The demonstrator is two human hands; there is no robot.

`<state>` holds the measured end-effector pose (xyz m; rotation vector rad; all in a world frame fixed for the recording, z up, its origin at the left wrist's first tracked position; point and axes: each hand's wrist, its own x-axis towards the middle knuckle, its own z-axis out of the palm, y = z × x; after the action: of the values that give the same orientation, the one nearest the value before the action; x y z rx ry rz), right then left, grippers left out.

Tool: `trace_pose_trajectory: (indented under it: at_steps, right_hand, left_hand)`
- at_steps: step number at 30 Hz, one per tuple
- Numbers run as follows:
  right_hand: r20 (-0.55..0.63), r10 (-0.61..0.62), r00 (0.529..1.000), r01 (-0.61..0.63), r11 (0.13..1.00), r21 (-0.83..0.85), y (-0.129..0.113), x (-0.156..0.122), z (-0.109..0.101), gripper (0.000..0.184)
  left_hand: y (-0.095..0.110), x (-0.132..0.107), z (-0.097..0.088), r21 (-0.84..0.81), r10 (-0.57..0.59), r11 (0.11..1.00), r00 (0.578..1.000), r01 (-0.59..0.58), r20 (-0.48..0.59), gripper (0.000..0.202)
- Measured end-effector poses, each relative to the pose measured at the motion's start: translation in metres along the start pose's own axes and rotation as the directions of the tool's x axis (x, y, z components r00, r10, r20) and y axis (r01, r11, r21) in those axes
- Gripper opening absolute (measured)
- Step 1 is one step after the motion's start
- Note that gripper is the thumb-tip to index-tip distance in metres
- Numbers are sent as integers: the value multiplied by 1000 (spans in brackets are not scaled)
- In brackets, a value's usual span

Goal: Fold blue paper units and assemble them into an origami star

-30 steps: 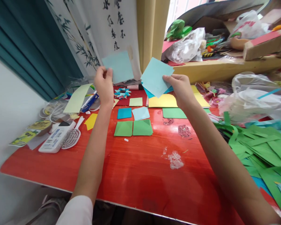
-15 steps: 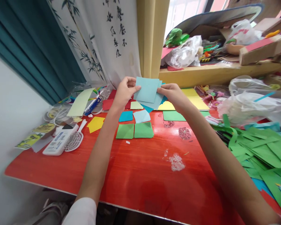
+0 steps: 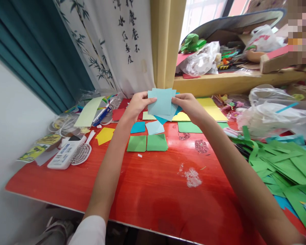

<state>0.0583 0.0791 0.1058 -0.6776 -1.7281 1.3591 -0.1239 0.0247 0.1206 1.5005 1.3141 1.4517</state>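
Several light blue paper squares (image 3: 161, 102) overlap in a loose fan, held up above the far part of the red table (image 3: 148, 187). My left hand (image 3: 140, 103) pinches them at the left edge, thumb in front. From the other side my right hand (image 3: 187, 103) grips their right edge. Darker blue paper (image 3: 161, 119) sticks out behind and below the squares. Nearer to me lie two stacks of green squares (image 3: 156, 142), a blue piece (image 3: 138, 127) and pale blue squares (image 3: 155, 127). Yellow paper (image 3: 105, 135) rests by my left forearm.
A hairbrush (image 3: 81, 153) and a white box-like item (image 3: 66, 153) lie at the left. Green paper scraps (image 3: 288, 163) are heaped at the right, with plastic bags (image 3: 275, 105) behind them. Yellow sheets (image 3: 211, 107) and a green sheet (image 3: 190, 126) lie beyond my right arm.
The light blue squares have come down slightly and shifted over one another, with a corner now showing at the left. My left thumb reaches further across them. My right hand stays nearly in place.
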Motion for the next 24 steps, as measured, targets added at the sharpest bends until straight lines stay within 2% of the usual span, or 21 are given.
trace_pose_trajectory:
  at_steps: [5, 7, 10, 14, 18, 24]
  right_hand:
    - [-59, -16, 998, 19, 999, 45, -2, 0, 0, 31]
    - [-74, -43, 996, 47, 997, 53, -3, 1, 0, 28]
    - [-93, -82, 992, 87, 995, 45, -3, 1, 1, 20]
    - [-152, -109, 982, 118, 992, 46, -2, 2, 4, 14]
    - [-253, -152, 956, 162, 987, 19, 2, 2, 6, 19]
    - [-365, -228, 903, 210, 974, -90, 6, 4, 4, 26]
  left_hand:
    - [-2, 5, -8, -6, 73, 997, 967, -77, -244, 16]
    - [-2, 6, -14, -44, 49, 997, 960, -64, -276, 15]
    - [1, 5, -19, -83, -7, 996, 972, -13, -234, 17]
    - [7, 3, -13, -171, -42, 985, 977, 5, -210, 17]
    - [9, 2, -3, -209, -51, 978, 973, 3, -224, 17]
    - [5, -2, 15, -156, -46, 988, 987, 22, -152, 19]
